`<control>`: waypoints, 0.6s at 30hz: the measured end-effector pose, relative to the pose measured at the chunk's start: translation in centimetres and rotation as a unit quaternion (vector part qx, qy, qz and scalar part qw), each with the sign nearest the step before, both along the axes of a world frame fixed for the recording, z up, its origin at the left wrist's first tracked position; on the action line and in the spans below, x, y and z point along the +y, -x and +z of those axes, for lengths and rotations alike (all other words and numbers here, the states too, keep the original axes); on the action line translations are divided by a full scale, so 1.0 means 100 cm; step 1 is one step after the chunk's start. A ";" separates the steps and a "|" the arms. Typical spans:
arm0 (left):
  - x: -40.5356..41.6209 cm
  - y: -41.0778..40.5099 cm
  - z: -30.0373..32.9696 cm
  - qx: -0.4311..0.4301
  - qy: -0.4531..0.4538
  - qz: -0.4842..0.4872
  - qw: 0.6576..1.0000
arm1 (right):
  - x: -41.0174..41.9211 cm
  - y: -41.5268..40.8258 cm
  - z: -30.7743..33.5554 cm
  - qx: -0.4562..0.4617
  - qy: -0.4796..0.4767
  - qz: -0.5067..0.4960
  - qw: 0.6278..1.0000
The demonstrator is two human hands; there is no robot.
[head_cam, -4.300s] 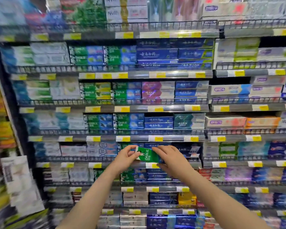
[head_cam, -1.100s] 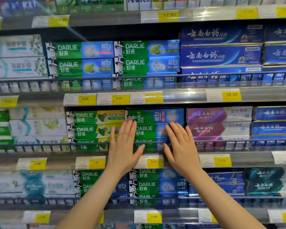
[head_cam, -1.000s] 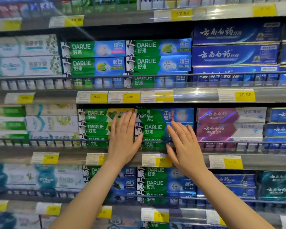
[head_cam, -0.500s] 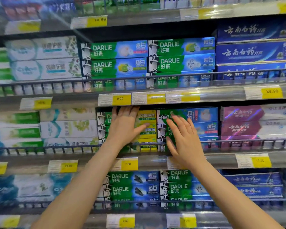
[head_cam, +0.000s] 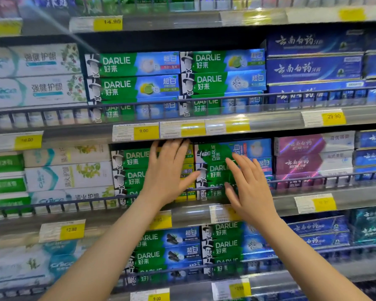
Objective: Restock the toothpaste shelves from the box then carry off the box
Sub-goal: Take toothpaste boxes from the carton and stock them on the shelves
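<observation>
**Both hands flat against the green toothpaste stacks on the middle shelf**

Here the left hand [head_cam: 168, 172] lies with straight fingers pressed on the stack of green-and-yellow DARLIE toothpaste cartons [head_cam: 137, 168], its fingertips reaching up to the underside of the shelf above and its thumb pointing toward 3 o'clock. The right hand [head_cam: 248, 187] is released too, fingers straight and slightly spread, resting against the neighbouring stack of green-and-blue DARLIE toothpaste cartons [head_cam: 232, 161] just at 3 o'clock of the first stack. Neither hand grips anything. The top carton of that right stack sits a little tilted, its print running sideways.

Both stacks stand on the middle grey metal shelf [head_cam: 356, 198], behind its dark wire front rail [head_cam: 313, 181]. At 9 o'clock of the hands lie white-and-teal toothpaste cartons [head_cam: 67, 177]; at 3 o'clock, purple-and-white cartons [head_cam: 313, 157], then dark blue ones at the frame edge.

At 12 o'clock, on the shelf above, more green-and-blue DARLIE cartons [head_cam: 176, 77] are stacked, with dark blue cartons [head_cam: 313, 68] beside them at 2 o'clock. Yellow-and-white price labels [head_cam: 146, 131] line the shelf edges. At 6 o'clock a lower shelf carries further green DARLIE cartons [head_cam: 221, 244] between the forearms.
</observation>
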State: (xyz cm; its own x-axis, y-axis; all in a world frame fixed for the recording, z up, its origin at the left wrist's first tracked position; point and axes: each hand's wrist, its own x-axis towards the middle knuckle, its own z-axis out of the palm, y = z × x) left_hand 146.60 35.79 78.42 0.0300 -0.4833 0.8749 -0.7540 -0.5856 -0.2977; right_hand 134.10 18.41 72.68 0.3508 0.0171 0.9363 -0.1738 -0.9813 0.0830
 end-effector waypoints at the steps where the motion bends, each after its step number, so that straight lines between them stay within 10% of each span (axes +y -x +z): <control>1: -0.009 0.006 -0.005 -0.024 -0.014 -0.027 0.999 | -0.007 0.007 -0.003 0.000 -0.003 -0.007 1.000; 10: -0.118 0.069 -0.028 -0.051 -0.064 -0.143 0.986 | -0.096 0.084 -0.018 0.013 -0.024 -0.084 0.996; 18: -0.194 0.126 -0.045 0.111 0.116 -0.137 0.977 | -0.187 0.137 -0.021 0.014 -0.066 -0.084 0.994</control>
State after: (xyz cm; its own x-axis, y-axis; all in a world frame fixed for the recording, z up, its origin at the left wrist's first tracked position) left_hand 134.04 16.43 73.88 0.1295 -0.2884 0.9487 -0.9232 -0.3843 0.0092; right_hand 120.42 -0.29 70.55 0.3635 -0.1661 0.9167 -0.3351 -0.9414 -0.0378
